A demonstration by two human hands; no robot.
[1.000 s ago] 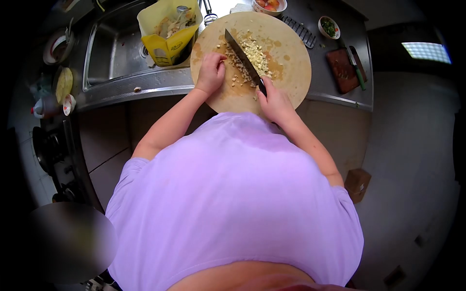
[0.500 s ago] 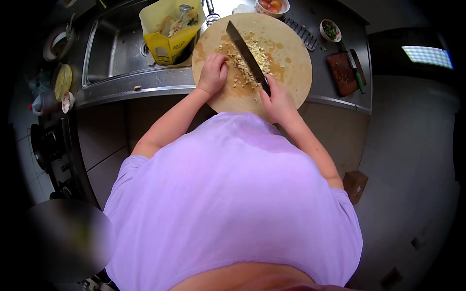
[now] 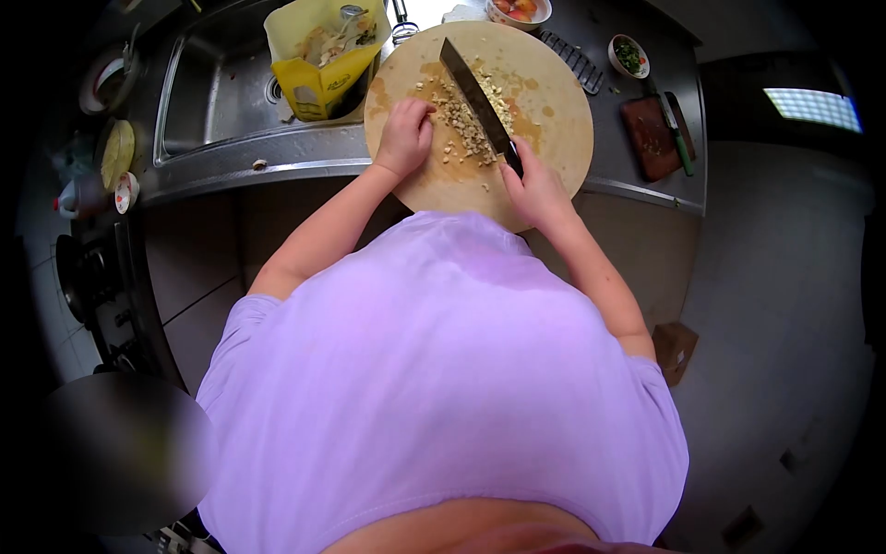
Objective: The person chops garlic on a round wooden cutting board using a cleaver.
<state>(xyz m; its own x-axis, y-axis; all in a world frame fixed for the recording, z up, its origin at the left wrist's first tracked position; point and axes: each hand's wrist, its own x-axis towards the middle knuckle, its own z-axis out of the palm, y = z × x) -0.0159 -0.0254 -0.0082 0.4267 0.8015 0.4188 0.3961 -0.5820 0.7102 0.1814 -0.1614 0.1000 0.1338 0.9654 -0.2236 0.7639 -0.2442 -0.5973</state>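
Note:
My right hand [image 3: 537,187] is closed round the black handle of a wide-bladed knife [image 3: 475,95]. The blade slants up and to the left over chopped pale pieces [image 3: 460,129] on a round wooden board [image 3: 563,138]. At the board's left part rests my left hand [image 3: 407,137], with its fingers curled together beside the pieces. Whether anything small is under those fingers I cannot make out. Some of the pieces are hidden by the blade.
Left of the board stand a yellow container [image 3: 318,78] with scraps and a steel sink [image 3: 208,92]. To the right are a bowl of chopped greens [image 3: 628,56], a brown board [image 3: 649,138] and a green-handled knife [image 3: 683,152]. A fruit bowl [image 3: 519,11] is behind.
The knife and my right hand have shifted slightly to the right. My left hand has hardly moved.

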